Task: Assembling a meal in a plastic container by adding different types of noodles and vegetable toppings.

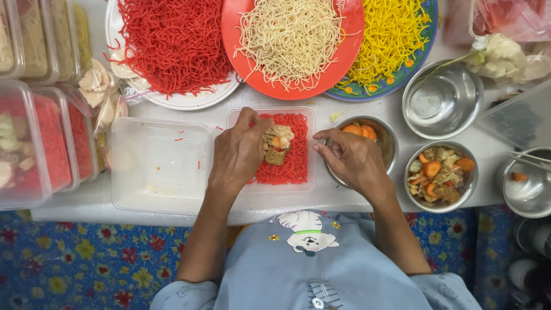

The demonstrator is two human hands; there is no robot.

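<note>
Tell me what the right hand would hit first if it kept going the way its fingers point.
The right hand points left, toward the clear tub of red noodles. It would probably meet the tub's rim first, though height above it is unclear.

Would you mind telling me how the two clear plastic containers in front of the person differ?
The clear container under the hands holds red noodles with pieces of topping; the clear container to its left holds only a few red crumbs. The left hand rests over the filled one, while no hand touches the other. The filled one looks narrower. Both are clear, rectangular, lidless and on the table.
</note>
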